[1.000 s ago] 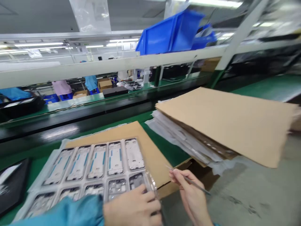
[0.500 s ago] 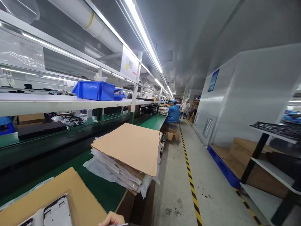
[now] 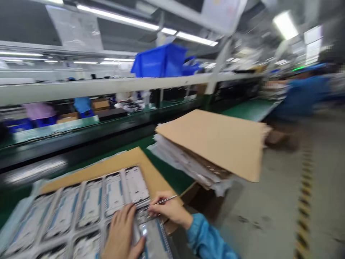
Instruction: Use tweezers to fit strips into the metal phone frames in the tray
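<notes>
"Right hand first: in the head view it is closed in a pen-like pinch on a thin metal tool, just below the centre. What about the other grip?"

"Left hand lies palm down at the lower centre, thumb spread away from the fingers, holding nothing that I can see. Its contact is blurred, so I can't tell whether it presses on the clear tray or a phone part."

"And where is the piece being worked on?"

"Lower centre, beside that thumb: a partly hidden phone frame, apparently at the right end of the tray's lower row. More frames fill the row above, toward the left, and a cardboard sheet lies underneath."

"How would you handle it well?"

"Hold the tool near its working end, as that pinch does, and let the fingers make small strokes rather than the whole arm. Brace the right hand lightly on the tray's edge, and let the left palm stop the tray from sliding."

"Any risk?"

"A slip could scratch metal or lift a blue strip, I'd judge. Look straight at the tip; it's too blurred here to tell whether it touches the frame."
</notes>
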`<state>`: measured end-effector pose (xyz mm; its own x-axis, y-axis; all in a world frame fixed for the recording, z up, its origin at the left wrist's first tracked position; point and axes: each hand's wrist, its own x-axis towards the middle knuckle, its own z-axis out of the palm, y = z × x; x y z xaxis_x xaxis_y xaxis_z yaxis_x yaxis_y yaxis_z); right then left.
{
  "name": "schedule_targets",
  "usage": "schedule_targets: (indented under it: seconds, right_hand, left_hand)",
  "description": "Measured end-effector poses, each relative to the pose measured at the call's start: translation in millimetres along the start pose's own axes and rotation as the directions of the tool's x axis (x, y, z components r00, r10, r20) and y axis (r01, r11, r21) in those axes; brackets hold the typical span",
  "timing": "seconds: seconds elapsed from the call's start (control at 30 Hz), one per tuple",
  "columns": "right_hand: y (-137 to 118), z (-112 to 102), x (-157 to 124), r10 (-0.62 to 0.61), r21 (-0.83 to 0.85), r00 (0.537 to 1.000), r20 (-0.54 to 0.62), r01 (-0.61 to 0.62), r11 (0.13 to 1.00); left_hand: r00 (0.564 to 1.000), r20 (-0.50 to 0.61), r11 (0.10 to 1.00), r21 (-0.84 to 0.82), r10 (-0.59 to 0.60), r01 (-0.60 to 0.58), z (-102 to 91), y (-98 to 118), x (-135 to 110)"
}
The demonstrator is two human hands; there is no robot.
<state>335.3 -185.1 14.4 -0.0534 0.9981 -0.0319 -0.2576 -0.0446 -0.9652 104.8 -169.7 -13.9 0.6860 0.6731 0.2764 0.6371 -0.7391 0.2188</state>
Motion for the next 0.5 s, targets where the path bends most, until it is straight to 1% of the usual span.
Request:
schedule_targets:
  seconds: [0.07, 0.13, 0.2, 0.27, 0.33, 0.43, 0.5]
  right_hand:
    - [-1, -8, 6, -0.007, 0.020, 0.999, 0.053, 0.006, 1.000]
    - [-3, -13, 9, -0.007, -0.051, 0.995, 0.096, 0.012, 0.999]
    - [-6, -14, 9, 0.003, -0.124, 0.994, 0.114, 0.011, 0.992]
    - [-8, -13, 6, 0.022, -0.166, 0.994, 0.107, -0.004, 0.986]
    - [-8, -13, 4, 0.026, -0.206, 0.995, 0.095, -0.006, 0.979]
    - [-6, -14, 4, -0.002, -0.268, 0.995, 0.096, 0.028, 0.963]
    - [-3, -15, 4, -0.025, -0.278, 0.995, 0.099, 0.052, 0.959]
  left_hand:
    - [0.992, 0.071, 0.993, -0.041, -0.103, 0.106, -16.0, 14, 5]
    - [0.975, 0.135, 0.977, -0.094, -0.179, 0.192, -25.6, 25, 17]
    - [0.962, 0.165, 0.961, -0.137, -0.217, 0.241, -30.7, 32, 24]
    - [0.961, 0.163, 0.954, -0.162, -0.225, 0.251, -32.1, 35, 24]
    - [0.966, 0.148, 0.956, -0.175, -0.211, 0.235, -30.8, 35, 20]
    - [0.976, 0.127, 0.963, -0.179, -0.179, 0.200, -27.2, 33, 16]
    - [0.978, 0.124, 0.965, -0.183, -0.169, 0.189, -25.7, 31, 15]
